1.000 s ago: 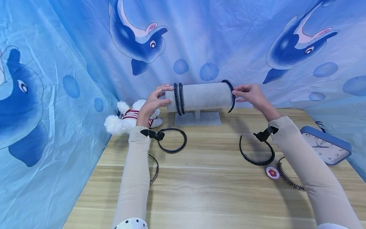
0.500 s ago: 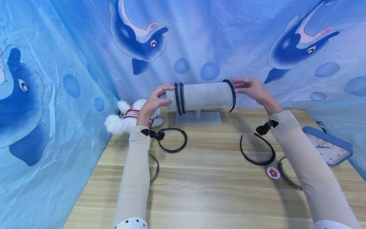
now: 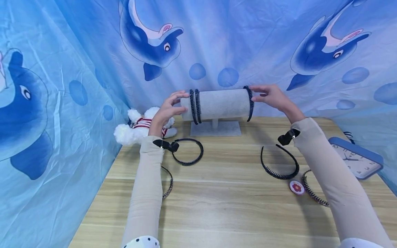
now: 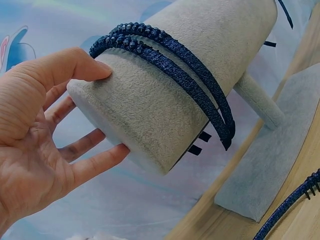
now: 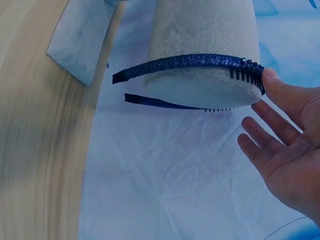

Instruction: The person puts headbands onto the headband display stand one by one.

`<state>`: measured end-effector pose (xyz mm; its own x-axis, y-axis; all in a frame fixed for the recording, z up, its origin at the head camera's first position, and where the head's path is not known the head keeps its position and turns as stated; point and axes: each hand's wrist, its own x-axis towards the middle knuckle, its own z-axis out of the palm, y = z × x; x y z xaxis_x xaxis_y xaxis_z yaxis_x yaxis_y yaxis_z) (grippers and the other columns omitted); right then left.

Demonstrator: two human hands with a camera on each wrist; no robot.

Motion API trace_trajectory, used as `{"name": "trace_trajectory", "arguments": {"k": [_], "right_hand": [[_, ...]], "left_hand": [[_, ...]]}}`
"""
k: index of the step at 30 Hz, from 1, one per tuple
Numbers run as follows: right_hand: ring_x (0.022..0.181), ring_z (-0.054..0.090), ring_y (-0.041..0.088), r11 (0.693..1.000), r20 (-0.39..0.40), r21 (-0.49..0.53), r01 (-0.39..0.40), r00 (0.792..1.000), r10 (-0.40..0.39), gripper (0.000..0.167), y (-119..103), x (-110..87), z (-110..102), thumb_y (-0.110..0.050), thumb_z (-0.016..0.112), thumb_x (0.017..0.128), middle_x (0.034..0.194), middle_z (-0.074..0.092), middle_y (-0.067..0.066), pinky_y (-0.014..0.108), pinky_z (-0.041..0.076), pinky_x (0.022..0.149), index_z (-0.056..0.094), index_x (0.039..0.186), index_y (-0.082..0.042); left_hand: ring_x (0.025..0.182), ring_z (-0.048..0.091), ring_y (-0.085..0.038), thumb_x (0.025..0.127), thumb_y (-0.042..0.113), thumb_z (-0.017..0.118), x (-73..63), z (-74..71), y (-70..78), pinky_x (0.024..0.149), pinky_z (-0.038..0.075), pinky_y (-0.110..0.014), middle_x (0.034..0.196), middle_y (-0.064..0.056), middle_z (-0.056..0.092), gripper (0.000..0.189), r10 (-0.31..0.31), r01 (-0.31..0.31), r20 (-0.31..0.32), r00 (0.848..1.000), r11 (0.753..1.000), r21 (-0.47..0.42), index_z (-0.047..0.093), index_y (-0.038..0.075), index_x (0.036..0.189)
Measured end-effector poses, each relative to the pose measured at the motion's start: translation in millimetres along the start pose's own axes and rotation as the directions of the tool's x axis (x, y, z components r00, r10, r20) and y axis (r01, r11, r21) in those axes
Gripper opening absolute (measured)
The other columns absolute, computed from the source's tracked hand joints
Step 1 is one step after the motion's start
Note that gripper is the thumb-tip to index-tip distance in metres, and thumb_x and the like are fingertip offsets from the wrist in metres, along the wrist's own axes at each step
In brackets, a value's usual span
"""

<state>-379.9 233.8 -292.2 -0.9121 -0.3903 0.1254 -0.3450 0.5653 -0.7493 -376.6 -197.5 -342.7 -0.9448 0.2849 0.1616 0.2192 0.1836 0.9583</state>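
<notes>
Headbands on a grey display stand, seen from the head and from both wrists. The stand's padded roll lies horizontally on a short post above a flat base, near the far edge of a wood-grained bench. The left hand grasps the roll's left end, its thumb on the front surface and other fingers against the end face. Just inboard of it, two dark, beaded headbands sit side by side over the roll, their free ends hanging downward. At the opposite end, the right hand is released, with fingers loosely extended; its thumb touches the beaded upper part of a third headband. This band straddles the roll close to its right rim, comb teeth facing inward, and one arm shows past the end face. Loose on the bench at left are a ring-like headband and a second headband, partly hidden by the left sleeve. At right lie an open-curved headband and another headband, partly covered by the right sleeve, with a round flower badge between them. A blue-framed clock stands tilted beyond the right sleeve. A white plush toy in red stripes lies behind the left wrist; dolphin-printed cloth forms the background.
</notes>
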Motion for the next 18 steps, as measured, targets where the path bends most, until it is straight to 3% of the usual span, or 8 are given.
{"name": "trace_trajectory", "arguments": {"k": [7,18], "right_hand": [[0.151,0.032,0.038,1.0,0.007,-0.022,0.004,1.0,-0.004,0.057,-3.6,4.8,-1.6,-0.016,0.067,0.1,0.161,0.039,0.018,0.054,0.028,0.124,0.047,0.151,-0.005],[0.156,0.023,0.035,0.994,0.048,-0.101,-0.045,0.998,0.05,0.057,-15.1,17.2,4.7,-0.024,0.069,0.099,0.162,0.039,0.015,0.054,0.021,0.127,0.05,0.151,-0.011]], "left_hand": [[0.15,0.032,-0.03,0.089,-0.002,0.071,-12.5,4.4,23.5,0.112,0.046,-0.055,0.165,0.005,0.03,0.055,-0.031,0.031,0.019,0.999,1.0,0.002,0.057,0.007,0.142],[0.15,0.031,-0.031,0.089,-0.003,0.069,-14.7,6.4,28.4,0.112,0.045,-0.055,0.165,0.003,0.029,0.056,-0.035,0.035,0.019,0.999,0.999,0.002,0.055,0.005,0.143]]}}
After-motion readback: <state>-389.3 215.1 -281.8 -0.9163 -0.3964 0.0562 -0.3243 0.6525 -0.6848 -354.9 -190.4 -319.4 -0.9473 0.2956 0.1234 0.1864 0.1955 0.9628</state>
